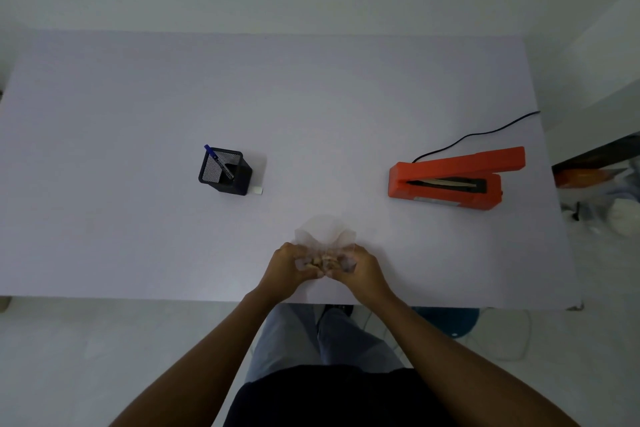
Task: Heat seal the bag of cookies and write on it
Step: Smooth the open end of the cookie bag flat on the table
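Note:
A clear plastic bag of cookies (325,236) stands near the table's front edge, its open top flaring upward. My left hand (289,267) grips its left side and my right hand (360,269) grips its right side, with the pale cookies showing between my fingers. An orange heat sealer (450,177) lies to the right with its arm raised. A black mesh pen holder (225,172) stands to the left, and a blue-capped pen (216,158) leans inside it.
The white table (138,114) stretches wide around the objects. A black power cord (485,133) runs from the sealer to the right edge. A small white piece (258,190) lies beside the pen holder. Clutter sits on the floor at far right.

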Demonstrator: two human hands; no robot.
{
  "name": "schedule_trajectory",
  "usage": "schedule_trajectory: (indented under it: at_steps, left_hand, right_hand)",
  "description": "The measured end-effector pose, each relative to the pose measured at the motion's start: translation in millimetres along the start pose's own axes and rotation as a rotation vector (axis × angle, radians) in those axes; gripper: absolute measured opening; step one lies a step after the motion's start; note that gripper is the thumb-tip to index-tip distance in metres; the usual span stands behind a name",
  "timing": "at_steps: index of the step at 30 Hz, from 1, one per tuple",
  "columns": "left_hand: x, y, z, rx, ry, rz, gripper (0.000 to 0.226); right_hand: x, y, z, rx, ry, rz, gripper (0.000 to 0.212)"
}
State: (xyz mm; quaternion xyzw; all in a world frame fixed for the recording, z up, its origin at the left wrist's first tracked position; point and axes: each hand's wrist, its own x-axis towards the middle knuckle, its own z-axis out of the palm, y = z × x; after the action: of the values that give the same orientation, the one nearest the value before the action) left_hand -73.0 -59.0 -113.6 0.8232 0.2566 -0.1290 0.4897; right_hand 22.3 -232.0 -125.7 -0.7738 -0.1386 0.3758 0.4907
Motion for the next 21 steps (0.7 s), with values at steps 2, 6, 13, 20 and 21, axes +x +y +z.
schedule_trajectory:
  at_steps: [2,6,13,20,21]
  left_hand:
    - [1,-1,0,-0.006,0.004,-0.011,0.021]
    - [1,2,0,-0.009,0.019,-0.043,0.022]
    - [6,-1,-7,-0.151,-0.050,-0.027,0.009]
    - [1,19,-25,-0.373,-0.074,-0.016,0.015]
    - [-1,24,-28,-0.396,-0.073,-0.007,0.016]
  right_hand:
    - [2,-1,-1,0.005,0.011,-0.012,0.039]
    - [3,-2,-3,0.046,0.035,-0.014,0.032]
    - [10,-2,-12,0.009,-0.068,0.047,0.021]
    - [5,-21,-32,0.100,-0.101,0.003,0.016]
    - [3,-25,-35,0.137,-0.099,-0.001,0.015]
